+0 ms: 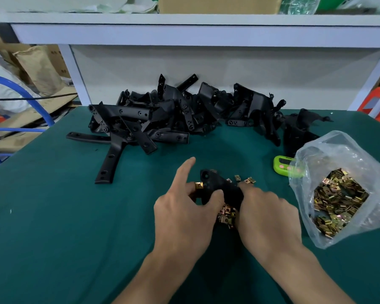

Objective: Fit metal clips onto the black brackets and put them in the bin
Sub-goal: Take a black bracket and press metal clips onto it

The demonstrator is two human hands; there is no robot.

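Observation:
A black bracket [219, 186] is held between both hands over the green table [64, 227]. My left hand [182, 211] grips its left side, thumb on the bracket and index finger pointing out straight; a brass metal clip [199, 185] sits at the bracket's left edge by my fingers. My right hand [266, 216] grips the bracket's right end. Loose clips [226, 213] lie on the table under and beyond the hands. A heap of black brackets [173, 113] fills the back of the table.
A clear plastic bag [338, 194] full of brass clips lies open at the right. A green timer [283, 166] sits just left of the bag. One long bracket [109, 163] lies apart at the left. A white shelf frame [184, 31] stands behind the heap.

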